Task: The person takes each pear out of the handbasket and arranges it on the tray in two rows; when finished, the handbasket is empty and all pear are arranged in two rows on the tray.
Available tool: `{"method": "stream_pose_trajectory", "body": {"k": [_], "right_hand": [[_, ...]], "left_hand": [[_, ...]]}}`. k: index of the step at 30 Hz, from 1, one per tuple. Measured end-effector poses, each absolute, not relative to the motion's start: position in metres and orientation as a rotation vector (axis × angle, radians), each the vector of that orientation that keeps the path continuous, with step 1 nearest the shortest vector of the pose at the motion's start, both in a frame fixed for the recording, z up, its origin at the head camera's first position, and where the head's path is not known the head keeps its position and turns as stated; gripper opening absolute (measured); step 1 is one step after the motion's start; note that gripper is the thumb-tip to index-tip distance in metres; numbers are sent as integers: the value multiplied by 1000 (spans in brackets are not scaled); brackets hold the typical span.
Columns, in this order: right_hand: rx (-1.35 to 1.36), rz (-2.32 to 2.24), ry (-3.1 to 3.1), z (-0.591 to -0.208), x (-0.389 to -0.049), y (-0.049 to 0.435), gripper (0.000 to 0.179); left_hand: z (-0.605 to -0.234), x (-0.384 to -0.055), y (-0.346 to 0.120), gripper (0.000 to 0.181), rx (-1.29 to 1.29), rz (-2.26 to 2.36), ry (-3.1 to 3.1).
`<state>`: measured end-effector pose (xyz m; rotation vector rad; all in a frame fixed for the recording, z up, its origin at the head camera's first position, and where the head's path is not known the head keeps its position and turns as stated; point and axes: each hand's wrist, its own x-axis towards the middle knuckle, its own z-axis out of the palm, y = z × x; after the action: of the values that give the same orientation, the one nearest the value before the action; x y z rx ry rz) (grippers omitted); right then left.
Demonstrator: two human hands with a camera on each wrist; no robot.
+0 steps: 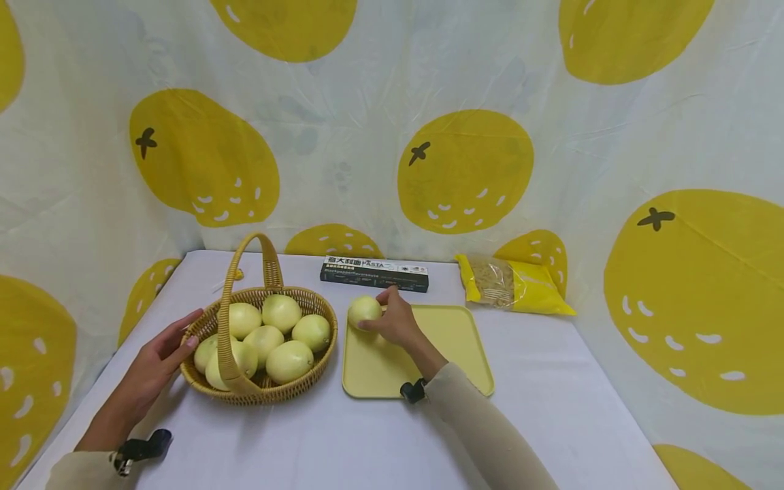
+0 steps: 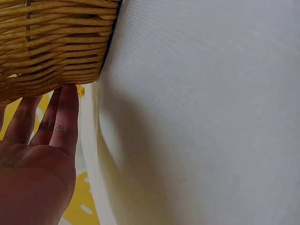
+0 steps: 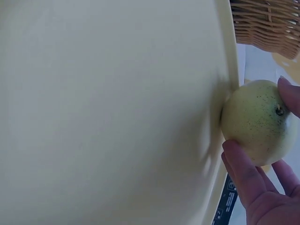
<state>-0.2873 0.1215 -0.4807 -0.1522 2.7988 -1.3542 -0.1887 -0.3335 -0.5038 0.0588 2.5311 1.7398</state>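
At the back left corner of the yellow tray (image 1: pixel 447 347), my right hand (image 1: pixel 398 320) holds a round pale yellow-green fruit (image 1: pixel 361 313) between thumb and fingers. The right wrist view shows dark specks and a small stem on this fruit (image 3: pixel 258 122), which overlaps the tray's rim (image 3: pixel 229 56). My left hand (image 1: pixel 156 361) rests at the left side of the wicker basket (image 1: pixel 294 391), its thumb near the rim. In the left wrist view, nearly straight fingers (image 2: pixel 64 117) touch the basket's woven wall (image 2: pixel 56 51). Several similar fruits (image 1: pixel 288 361) lie in the basket under its tall handle (image 1: pixel 225 320).
Behind the tray lies a black and white pasta box (image 1: pixel 373 274). A yellow bag of noodles (image 1: pixel 520 286) sits at the back right, near the fruit-patterned curtain (image 1: pixel 355 136). A small yellow item (image 1: pixel 238 274) is behind the basket. White cloth (image 1: pixel 306 449) covers the table.
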Motion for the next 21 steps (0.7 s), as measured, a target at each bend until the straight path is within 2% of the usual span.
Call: {"method": "stream_pose_trajectory", "body": {"k": [8, 21], "right_hand": [[-156, -1423, 2769, -483, -287, 111, 73], [-118, -1442, 2734, -483, -288, 123, 76]], "left_hand": [[-505, -189, -334, 66, 86, 1735, 2545], [-504, -188, -333, 66, 81, 1752, 2541]]}}
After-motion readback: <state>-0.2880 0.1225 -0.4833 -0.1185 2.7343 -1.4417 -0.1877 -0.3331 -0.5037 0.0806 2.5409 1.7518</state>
